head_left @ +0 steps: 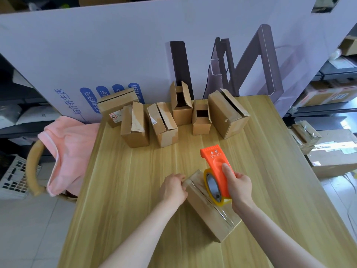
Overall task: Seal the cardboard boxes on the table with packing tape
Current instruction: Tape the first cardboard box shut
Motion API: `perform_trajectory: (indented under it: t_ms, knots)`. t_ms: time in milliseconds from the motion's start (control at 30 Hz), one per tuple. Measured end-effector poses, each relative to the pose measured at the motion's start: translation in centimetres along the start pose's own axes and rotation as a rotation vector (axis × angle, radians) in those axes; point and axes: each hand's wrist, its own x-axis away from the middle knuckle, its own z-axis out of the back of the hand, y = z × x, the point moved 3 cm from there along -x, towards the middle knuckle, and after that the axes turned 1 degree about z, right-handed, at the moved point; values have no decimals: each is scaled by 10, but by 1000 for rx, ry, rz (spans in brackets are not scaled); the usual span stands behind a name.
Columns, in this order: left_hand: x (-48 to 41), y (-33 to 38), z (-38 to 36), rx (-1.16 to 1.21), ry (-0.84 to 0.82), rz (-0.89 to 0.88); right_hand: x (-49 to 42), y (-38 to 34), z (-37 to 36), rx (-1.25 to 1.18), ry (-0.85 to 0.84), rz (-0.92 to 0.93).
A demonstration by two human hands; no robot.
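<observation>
A long cardboard box [208, 213] lies on the wooden table [125, 190] near its front, with clear tape along its top seam. My left hand [173, 188] grips the box's far left end. My right hand [238, 187] holds an orange tape dispenser [216, 163] with a roll of clear tape [212, 186], which rests on the box's top. Several other small cardboard boxes [135, 126] stand in a row at the back of the table, some with flaps open.
A large white printed carton [116, 55] stands upright behind the table. A chair with a pink garment [67, 151] is at the table's left. Shelves with parcels [328, 93] fill the right side. More boxes [332, 157] sit on the floor at right.
</observation>
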Motion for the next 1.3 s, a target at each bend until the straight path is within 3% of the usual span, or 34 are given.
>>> perform_trajectory:
  t_ms: [300,600,767,1000,1167,1300]
  knots:
    - [-13,29,-4,38,-56,-200,-5,2,6,-42,14,-37]
    - [-37,39,2,-164,-480,-185,-7,3,5,-55,-10,-72]
    - [-43,47,10,-348,-374,-251,-8,4,8,-75,-1,-88]
    - [-48,62,15,-432,-459,-384,-9,6,9,-75,7,-97]
    - [-47,73,18,-624,-465,-510,-9,5,9,-80,-4,-99]
    - [-49,77,19,-675,-375,-527,-11,7,10,-86,2,-103]
